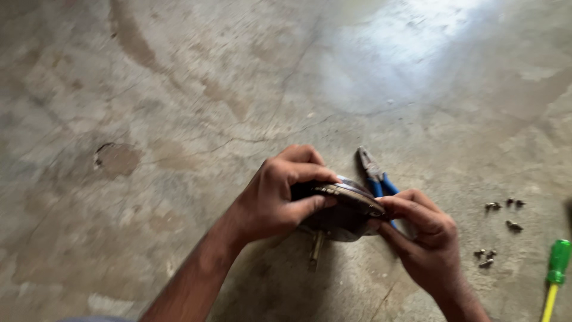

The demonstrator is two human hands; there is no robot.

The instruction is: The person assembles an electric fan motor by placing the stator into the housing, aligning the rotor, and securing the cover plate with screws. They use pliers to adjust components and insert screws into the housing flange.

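Note:
My left hand [280, 194] grips the left side of a round dark metal part [345, 211], fingers curled over its rim and thumb underneath. My right hand [426, 235] pinches the part's right edge with fingertips. The part is held just above a cracked concrete floor, tilted, with a short metal shaft [316, 247] sticking down from its underside. The frame is motion-blurred, so finer detail of the part is unclear.
Blue-handled pliers [375, 173] lie on the floor just behind the part. Several small screws [500, 226] are scattered to the right. A screwdriver with a green and yellow handle [555, 274] lies at the right edge. A chipped hole [98, 158] marks the floor at left.

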